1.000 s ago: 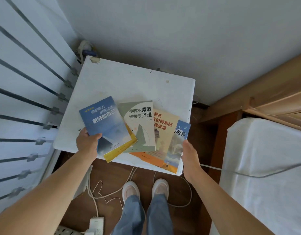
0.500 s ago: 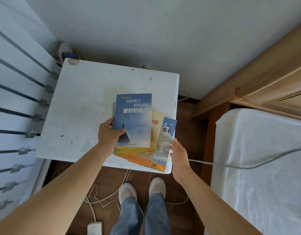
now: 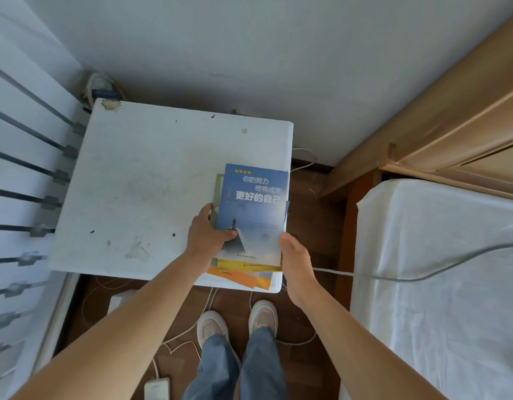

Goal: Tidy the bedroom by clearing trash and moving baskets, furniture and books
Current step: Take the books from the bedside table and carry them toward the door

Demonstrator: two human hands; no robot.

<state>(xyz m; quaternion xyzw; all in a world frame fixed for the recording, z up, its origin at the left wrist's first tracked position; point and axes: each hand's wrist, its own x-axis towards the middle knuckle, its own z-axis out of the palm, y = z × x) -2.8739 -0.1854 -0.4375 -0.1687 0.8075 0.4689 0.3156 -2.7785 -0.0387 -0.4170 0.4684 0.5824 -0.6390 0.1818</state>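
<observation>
left hand is clamping its grip on the left edge of the paperback stack, thumb on the blue top cover, fingers going under. right hand is pressing against the stack's right edge, grip looking apart and flat, holding nothing. stack is sitting at the near right corner of the white surface, with a yellow cover and an orange cover poking out below. judging: light, thin, bendy, slick covers, likely fanning under a one-edge grip. i'm suggesting taking both long edges, fingers underneath.
</observation>
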